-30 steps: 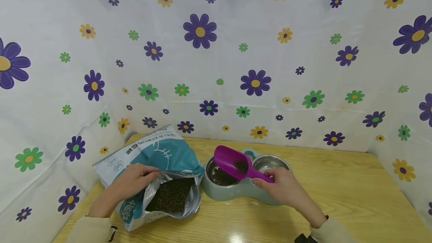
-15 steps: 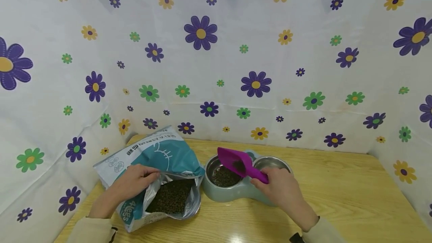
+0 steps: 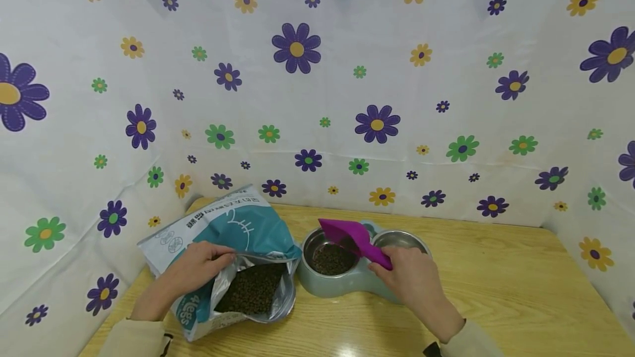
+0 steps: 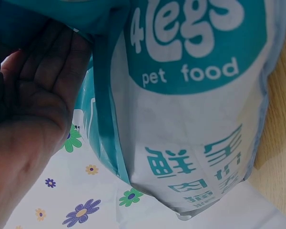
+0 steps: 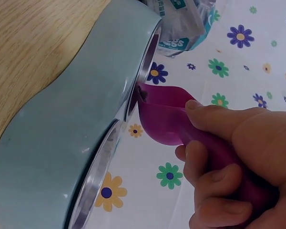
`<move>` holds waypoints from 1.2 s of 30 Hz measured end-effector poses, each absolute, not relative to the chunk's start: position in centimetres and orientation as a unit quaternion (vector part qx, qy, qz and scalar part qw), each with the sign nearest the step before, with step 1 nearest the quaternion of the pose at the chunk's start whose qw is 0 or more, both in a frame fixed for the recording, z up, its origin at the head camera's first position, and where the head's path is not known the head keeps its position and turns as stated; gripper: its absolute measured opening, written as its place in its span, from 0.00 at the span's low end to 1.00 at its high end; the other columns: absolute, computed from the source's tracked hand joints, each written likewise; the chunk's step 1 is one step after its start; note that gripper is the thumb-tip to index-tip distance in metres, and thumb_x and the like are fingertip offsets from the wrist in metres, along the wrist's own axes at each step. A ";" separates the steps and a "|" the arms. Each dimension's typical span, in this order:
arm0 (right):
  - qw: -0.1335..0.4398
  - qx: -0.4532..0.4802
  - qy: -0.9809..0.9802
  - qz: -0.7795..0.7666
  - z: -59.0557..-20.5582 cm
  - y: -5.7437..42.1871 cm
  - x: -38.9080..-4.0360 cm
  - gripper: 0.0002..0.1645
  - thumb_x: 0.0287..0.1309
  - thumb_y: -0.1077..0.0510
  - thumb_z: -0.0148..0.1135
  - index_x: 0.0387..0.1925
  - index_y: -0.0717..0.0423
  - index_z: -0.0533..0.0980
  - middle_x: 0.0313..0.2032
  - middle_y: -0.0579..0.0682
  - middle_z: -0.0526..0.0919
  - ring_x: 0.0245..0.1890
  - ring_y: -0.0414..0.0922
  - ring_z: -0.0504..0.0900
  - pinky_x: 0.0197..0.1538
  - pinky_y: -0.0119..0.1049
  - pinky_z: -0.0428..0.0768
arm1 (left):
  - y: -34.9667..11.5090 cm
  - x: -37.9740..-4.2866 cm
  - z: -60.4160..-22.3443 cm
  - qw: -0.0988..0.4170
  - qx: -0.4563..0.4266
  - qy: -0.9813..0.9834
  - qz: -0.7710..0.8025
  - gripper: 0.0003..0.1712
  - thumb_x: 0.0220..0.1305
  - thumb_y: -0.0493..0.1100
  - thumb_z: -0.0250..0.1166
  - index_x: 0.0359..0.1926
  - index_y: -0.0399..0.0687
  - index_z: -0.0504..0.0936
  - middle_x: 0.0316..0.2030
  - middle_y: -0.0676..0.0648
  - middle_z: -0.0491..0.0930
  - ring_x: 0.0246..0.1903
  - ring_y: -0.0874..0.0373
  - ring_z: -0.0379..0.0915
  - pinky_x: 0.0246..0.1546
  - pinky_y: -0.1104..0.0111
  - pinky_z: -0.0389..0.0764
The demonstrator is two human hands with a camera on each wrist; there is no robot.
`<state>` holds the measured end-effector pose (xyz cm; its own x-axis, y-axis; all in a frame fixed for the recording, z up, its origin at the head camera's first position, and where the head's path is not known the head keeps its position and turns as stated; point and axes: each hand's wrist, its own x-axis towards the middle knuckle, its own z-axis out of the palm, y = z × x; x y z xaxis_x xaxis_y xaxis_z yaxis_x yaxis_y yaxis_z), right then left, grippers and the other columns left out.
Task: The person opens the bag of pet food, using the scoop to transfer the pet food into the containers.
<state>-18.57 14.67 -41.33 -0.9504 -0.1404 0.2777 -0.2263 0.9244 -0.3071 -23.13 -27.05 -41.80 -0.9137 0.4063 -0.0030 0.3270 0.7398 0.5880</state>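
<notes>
My right hand (image 3: 414,280) grips the handle of a magenta scoop (image 3: 347,233), fingers wrapped round it in the right wrist view. The scoop is tipped over the left bowl of a grey-green double pet bowl (image 3: 329,288). Brown kibble (image 3: 332,260) lies in that bowl; a few dark bits show at the scoop's lip in the right wrist view. My left hand (image 3: 195,269) holds the upper edge of an opened teal-and-white pet food bag (image 3: 263,230), thumb and fingers on its rim. Kibble fills the bag's mouth. In the left wrist view, the bag (image 4: 181,119) hides the fingertips.
The bag lies on its side at the left of the wooden table (image 3: 496,280), close against the double bowl. The right steel bowl (image 3: 397,238) is partly hidden by my right hand. A flower-print cloth (image 3: 317,98) hangs behind and at both sides.
My right hand has turned the scoop from level to tipped, and the kibble in it has slid into the left bowl. The left hand and the bag stay in place.
</notes>
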 end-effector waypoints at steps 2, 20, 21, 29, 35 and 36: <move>0.133 0.096 -0.973 0.164 -41.4 14.7 -18.6 0.19 0.54 0.46 0.78 0.22 0.47 0.76 0.16 0.40 0.67 0.16 0.38 0.65 0.21 0.31 0.60 | -27.1 -23.1 -41.8 0.066 0.198 0.930 0.302 0.19 0.76 0.45 0.58 0.56 0.40 0.86 0.18 0.56 0.73 0.16 0.68 0.59 0.23 0.70 0.67; 0.152 0.111 -0.974 0.124 -41.8 14.7 -18.1 0.21 0.55 0.47 0.77 0.24 0.50 0.73 0.15 0.41 0.67 0.14 0.38 0.63 0.17 0.31 0.60 | -27.0 -22.8 -41.7 0.076 0.192 0.927 0.313 0.19 0.77 0.45 0.57 0.57 0.39 0.86 0.15 0.58 0.66 0.14 0.68 0.54 0.21 0.69 0.65; 0.152 0.112 -0.974 0.123 -41.9 14.8 -18.1 0.21 0.56 0.46 0.76 0.25 0.50 0.72 0.15 0.41 0.67 0.14 0.39 0.63 0.17 0.32 0.60 | -27.0 -22.8 -41.7 0.076 0.192 0.926 0.315 0.19 0.77 0.45 0.57 0.57 0.39 0.86 0.15 0.58 0.66 0.14 0.68 0.54 0.21 0.69 0.65; 0.176 0.125 -0.973 0.083 -42.9 15.0 -18.0 0.23 0.60 0.48 0.71 0.27 0.52 0.65 0.12 0.42 0.63 0.11 0.39 0.59 0.13 0.31 0.55 | -26.9 -22.9 -41.7 0.078 0.183 0.930 0.308 0.18 0.77 0.44 0.56 0.57 0.42 0.86 0.15 0.57 0.67 0.13 0.68 0.54 0.20 0.70 0.66; 0.129 0.099 -0.979 0.119 -43.2 15.0 -17.9 0.17 0.62 0.49 0.63 0.29 0.53 0.65 0.15 0.44 0.65 0.12 0.41 0.64 0.14 0.34 0.61 | -26.9 -23.0 -41.7 0.077 0.187 0.929 0.309 0.19 0.77 0.45 0.56 0.57 0.41 0.86 0.15 0.58 0.67 0.13 0.68 0.55 0.20 0.69 0.66; 0.116 0.091 -0.980 0.134 -43.2 15.1 -18.0 0.17 0.63 0.48 0.62 0.30 0.52 0.66 0.15 0.44 0.66 0.13 0.41 0.64 0.15 0.34 0.62 | -26.9 -23.0 -41.7 0.076 0.188 0.929 0.311 0.19 0.77 0.45 0.56 0.57 0.41 0.86 0.15 0.57 0.67 0.13 0.68 0.55 0.20 0.69 0.65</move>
<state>-17.97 15.09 -43.16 -0.9567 -0.1473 0.2511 -0.2094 0.9473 -0.2424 -23.01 -26.93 -41.66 -0.9180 0.3960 -0.0237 0.3019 0.7361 0.6058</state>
